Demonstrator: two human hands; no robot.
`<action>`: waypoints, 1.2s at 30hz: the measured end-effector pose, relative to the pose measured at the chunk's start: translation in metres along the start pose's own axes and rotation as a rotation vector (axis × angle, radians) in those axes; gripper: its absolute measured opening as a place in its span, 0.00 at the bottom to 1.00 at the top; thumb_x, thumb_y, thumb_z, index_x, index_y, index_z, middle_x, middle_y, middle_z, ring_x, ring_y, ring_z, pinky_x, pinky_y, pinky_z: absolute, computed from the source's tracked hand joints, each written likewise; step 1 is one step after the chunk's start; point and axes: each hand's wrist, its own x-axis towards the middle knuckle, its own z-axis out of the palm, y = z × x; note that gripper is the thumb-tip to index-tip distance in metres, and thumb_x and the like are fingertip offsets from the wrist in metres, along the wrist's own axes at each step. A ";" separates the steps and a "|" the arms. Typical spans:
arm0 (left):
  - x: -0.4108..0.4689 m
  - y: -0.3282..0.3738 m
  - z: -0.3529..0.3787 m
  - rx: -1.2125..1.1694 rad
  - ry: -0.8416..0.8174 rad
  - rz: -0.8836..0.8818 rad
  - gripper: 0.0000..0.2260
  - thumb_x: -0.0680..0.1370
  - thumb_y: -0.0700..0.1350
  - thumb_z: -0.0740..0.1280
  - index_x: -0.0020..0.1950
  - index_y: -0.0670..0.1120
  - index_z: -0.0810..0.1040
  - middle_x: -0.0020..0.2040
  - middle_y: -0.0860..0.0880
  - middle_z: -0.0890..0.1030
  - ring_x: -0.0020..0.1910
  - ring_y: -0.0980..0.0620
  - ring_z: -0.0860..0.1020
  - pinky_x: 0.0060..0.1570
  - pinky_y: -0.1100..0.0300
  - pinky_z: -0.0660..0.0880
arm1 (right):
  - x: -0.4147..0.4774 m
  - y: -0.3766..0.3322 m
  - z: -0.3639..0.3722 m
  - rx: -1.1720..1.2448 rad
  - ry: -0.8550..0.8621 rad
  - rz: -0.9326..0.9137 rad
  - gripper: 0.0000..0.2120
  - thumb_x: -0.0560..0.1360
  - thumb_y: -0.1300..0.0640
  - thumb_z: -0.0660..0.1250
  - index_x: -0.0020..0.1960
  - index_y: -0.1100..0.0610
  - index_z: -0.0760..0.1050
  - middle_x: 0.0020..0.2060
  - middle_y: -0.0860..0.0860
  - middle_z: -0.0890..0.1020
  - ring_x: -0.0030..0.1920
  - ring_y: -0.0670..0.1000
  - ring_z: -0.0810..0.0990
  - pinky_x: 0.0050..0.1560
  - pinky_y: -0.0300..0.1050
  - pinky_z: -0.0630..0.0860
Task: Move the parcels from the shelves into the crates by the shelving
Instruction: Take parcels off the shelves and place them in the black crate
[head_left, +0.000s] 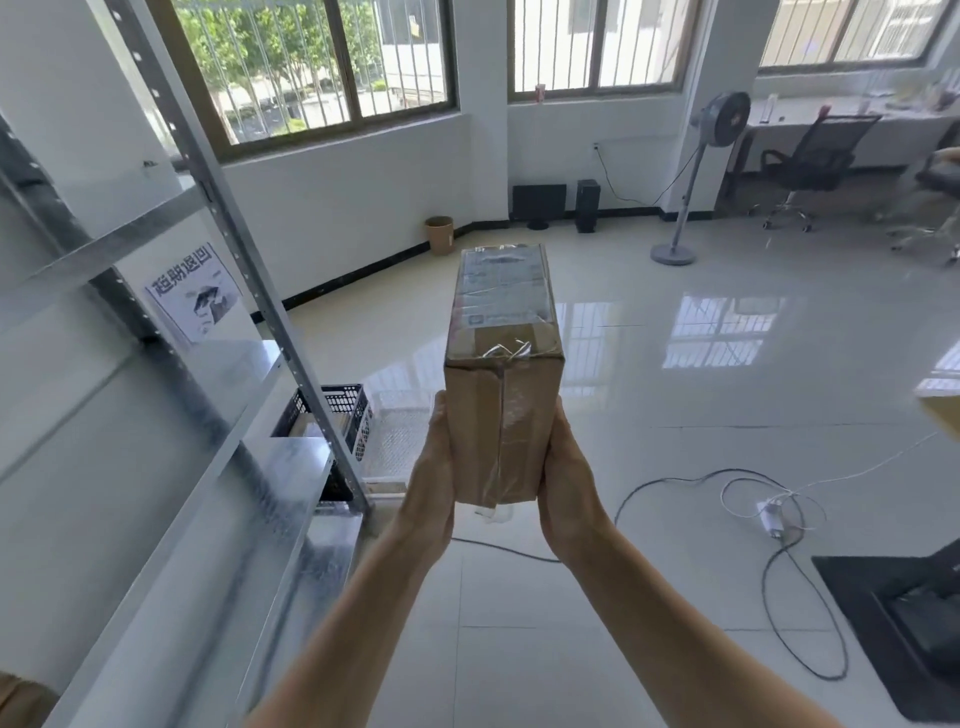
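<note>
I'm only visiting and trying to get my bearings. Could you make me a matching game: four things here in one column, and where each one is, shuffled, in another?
Things
1. parcel
2. black crate
3. standing fan
4. waste bin

Places
A. low down by the shelving post
B. held between the left hand and right hand
C. against the wall below a window
D. on the floor near the office chair

Pairs: 1-B, 2-A, 3-D, 4-C

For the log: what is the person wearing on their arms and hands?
Nothing visible: left hand and right hand are ungloved, both forearms bare to the frame's lower edge, no sleeves, watch or wristband. Fingers are mostly hidden, so rings cannot be judged.
</note>
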 end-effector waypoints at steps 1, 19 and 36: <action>0.014 -0.002 -0.003 -0.006 -0.005 -0.009 0.25 0.88 0.55 0.48 0.56 0.56 0.87 0.58 0.47 0.86 0.61 0.46 0.83 0.69 0.37 0.73 | 0.012 0.001 0.001 -0.002 0.006 0.008 0.27 0.87 0.41 0.48 0.80 0.54 0.65 0.75 0.55 0.72 0.74 0.55 0.72 0.75 0.60 0.68; 0.239 -0.023 0.011 0.050 0.056 -0.038 0.23 0.88 0.58 0.49 0.71 0.50 0.76 0.65 0.47 0.83 0.66 0.46 0.80 0.70 0.39 0.72 | 0.229 0.001 -0.024 -0.003 -0.033 0.085 0.30 0.86 0.40 0.44 0.74 0.56 0.73 0.65 0.53 0.82 0.66 0.51 0.80 0.71 0.54 0.73; 0.438 -0.005 0.041 -0.006 0.215 -0.048 0.25 0.87 0.60 0.49 0.70 0.49 0.78 0.61 0.49 0.85 0.63 0.50 0.82 0.70 0.44 0.73 | 0.457 -0.003 -0.048 0.026 -0.138 0.197 0.31 0.85 0.37 0.46 0.72 0.55 0.76 0.64 0.53 0.83 0.67 0.53 0.80 0.74 0.59 0.69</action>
